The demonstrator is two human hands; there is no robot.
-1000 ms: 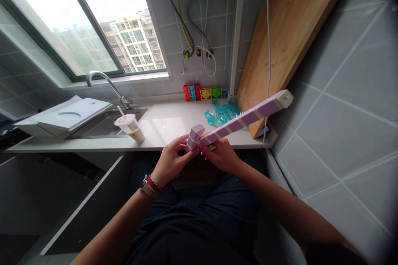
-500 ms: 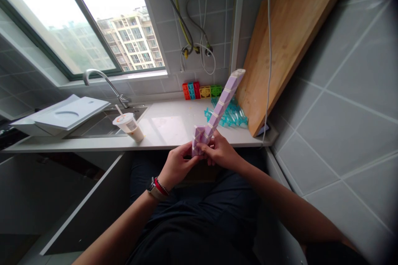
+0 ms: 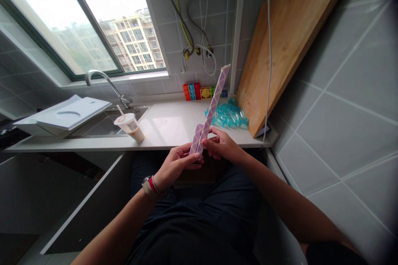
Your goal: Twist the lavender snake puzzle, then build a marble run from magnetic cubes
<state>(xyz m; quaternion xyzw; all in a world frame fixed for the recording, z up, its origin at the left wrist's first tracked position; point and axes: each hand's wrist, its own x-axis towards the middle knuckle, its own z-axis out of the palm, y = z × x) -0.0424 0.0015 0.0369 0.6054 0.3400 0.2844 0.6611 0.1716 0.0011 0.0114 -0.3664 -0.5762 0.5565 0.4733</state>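
Observation:
A lilac snake puzzle with pale lines between its wedges is held over the counter's front edge. One long straight part points up and slightly right; a shorter part lies folded against its lower left side. My left hand grips the bottom end, thumb in front and fingers behind. Higher on the right side, my right hand pinches the long part between thumb and fingers. Some of the right fingertips are hidden behind the puzzle.
A lidded drink cup with a straw stands near the sink. Teal plastic pieces lie by a leaning wooden board. Colourful blocks line the wall. A white box rests across the sink's left side. A cable hangs at right.
The snake puzzle has turned in my hands: its long part stands more upright, and the short part lies closer alongside it. Both hands have shifted their hold slightly.

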